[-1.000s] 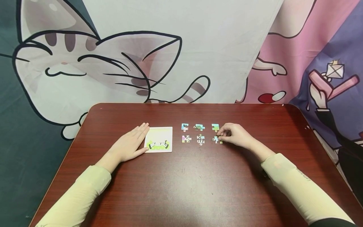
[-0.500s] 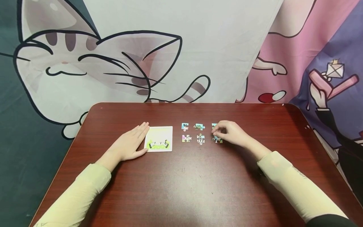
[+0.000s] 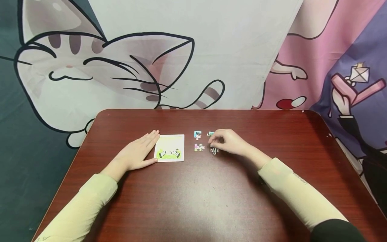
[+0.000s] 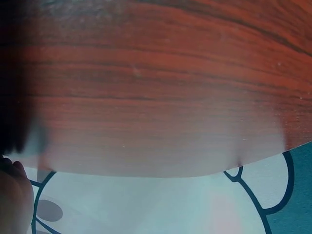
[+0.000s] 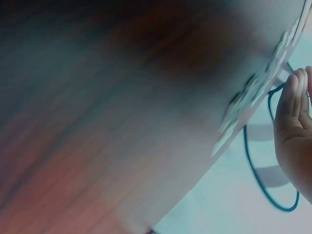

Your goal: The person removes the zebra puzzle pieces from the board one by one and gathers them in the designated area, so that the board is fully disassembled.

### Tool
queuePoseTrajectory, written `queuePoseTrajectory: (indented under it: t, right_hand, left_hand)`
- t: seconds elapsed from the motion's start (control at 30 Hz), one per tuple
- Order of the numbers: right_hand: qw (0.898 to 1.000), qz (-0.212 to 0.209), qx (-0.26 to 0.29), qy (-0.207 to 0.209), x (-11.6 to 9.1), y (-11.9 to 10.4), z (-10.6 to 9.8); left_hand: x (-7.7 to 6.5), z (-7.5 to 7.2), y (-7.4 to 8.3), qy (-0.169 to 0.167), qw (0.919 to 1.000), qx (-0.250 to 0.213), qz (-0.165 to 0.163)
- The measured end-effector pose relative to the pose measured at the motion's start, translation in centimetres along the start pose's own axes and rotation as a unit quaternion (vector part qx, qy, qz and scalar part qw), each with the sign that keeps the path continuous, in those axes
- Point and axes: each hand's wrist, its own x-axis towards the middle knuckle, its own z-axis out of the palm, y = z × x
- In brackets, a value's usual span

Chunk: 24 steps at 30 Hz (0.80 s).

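Observation:
My left hand point(image 3: 134, 153) lies flat on the table with fingers straight, its fingertips and thumb at the left edge of a white puzzle board point(image 3: 169, 141). The board carries a green picture with black and white figures. My right hand point(image 3: 229, 141) is over the loose puzzle pieces, fingers bent and thumb near the index finger. No piece shows in its fingers. Left of it sit an upper puzzle piece point(image 3: 197, 134) and a lower puzzle piece point(image 3: 199, 147). Its fingers partly cover two middle pieces; the right-hand ones are hidden behind it.
The brown wooden table point(image 3: 193, 198) reaches back to a cloth backdrop point(image 3: 229, 50) with a large cartoon cat. In the right wrist view, several puzzle pieces point(image 5: 243, 102) lie in a slanting row beside the fingers.
My right hand has moved left from the right-hand pair of puzzle pieces to the middle pair. The left hand and the board have stayed in place.

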Motion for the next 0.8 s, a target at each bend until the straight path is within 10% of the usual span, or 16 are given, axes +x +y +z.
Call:
queuePoseTrajectory:
  t: [0.8]
  right_hand:
    - [0.994, -0.043, 0.037, -0.091, 6.8, -5.4, 6.3]
  left_hand:
    - [-0.1, 0.0, -0.1, -0.001, 1.0000, -0.002, 0.003]
